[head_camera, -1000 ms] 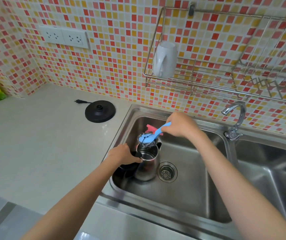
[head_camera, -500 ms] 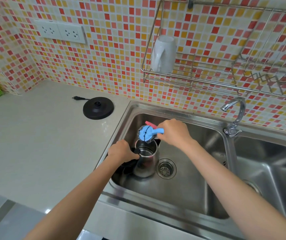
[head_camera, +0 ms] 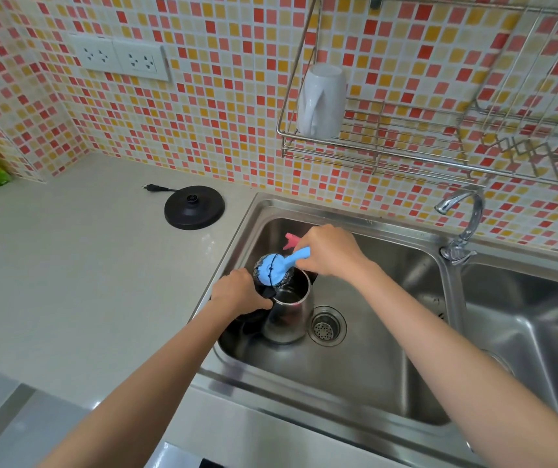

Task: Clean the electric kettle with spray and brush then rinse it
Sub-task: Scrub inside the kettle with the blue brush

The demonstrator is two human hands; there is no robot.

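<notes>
Frame centre: kettle (head_camera: 287,319) upright in sink (head_camera: 372,369); left hand (head_camera: 238,292) gripping handle, right hand (head_camera: 329,251) holding brush (head_camera: 275,266) at mouth.

Two arms in view, both bare along their whole visible length. Left arm (head_camera: 142,393) occupies lower left, right arm (head_camera: 456,359) lower right. Left hand (head_camera: 240,292) and right hand (head_camera: 329,251), near centre, bare.

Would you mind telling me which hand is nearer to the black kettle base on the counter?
Left. The left hand grips the kettle by the sink's left wall, down-right of the base; the right hand, holding the blue brush, is farther right over the sink.
</notes>
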